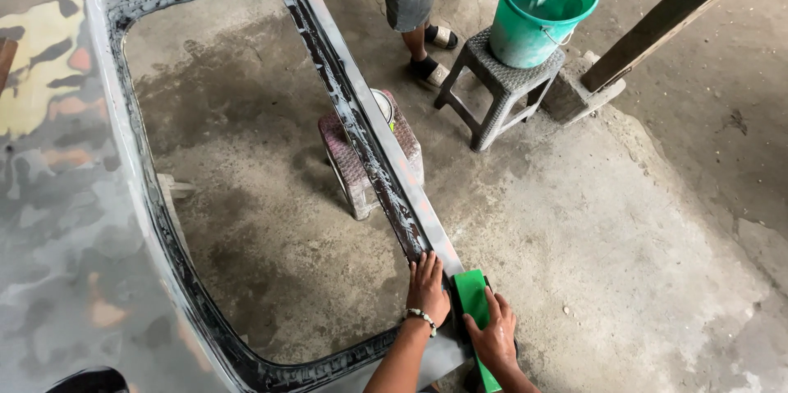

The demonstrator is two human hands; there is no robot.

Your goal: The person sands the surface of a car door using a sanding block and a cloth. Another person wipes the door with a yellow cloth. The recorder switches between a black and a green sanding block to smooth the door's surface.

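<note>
Two bare hands work at the near corner of a car door frame (361, 126), a grey panel stripped and patched with filler, its window opening edged in black; the right hand (494, 334) is closed over a green sanding block (471, 294), fingers wrapped across its top, pressing it flat on the frame's slim right-hand pillar where the pillar meets the lower sill; the left hand (428, 286), a beaded bracelet at its wrist, lies open with fingers spread on the pillar just beside the block, gripping nothing, only bracing the metal. The block sits at the bottom of the view, right of centre, its lower end hidden under the right hand. Through the window opening shows the stained concrete floor (640, 229), and under the pillar stands a low reddish plastic stool (353, 163) with a round white-rimmed tin (383, 104) on it, partly hidden by the frame. Farther off, a grey woven-pattern stool (502, 85) carries a green bucket (538, 20) holding water, into which another person's hand dips at the top edge; a second person in grey shorts and sandals stands beside it, seen only from the waist down. A dark wooden beam (673, 11) leans across the upper right, its foot against a concrete block (574, 93).
</note>
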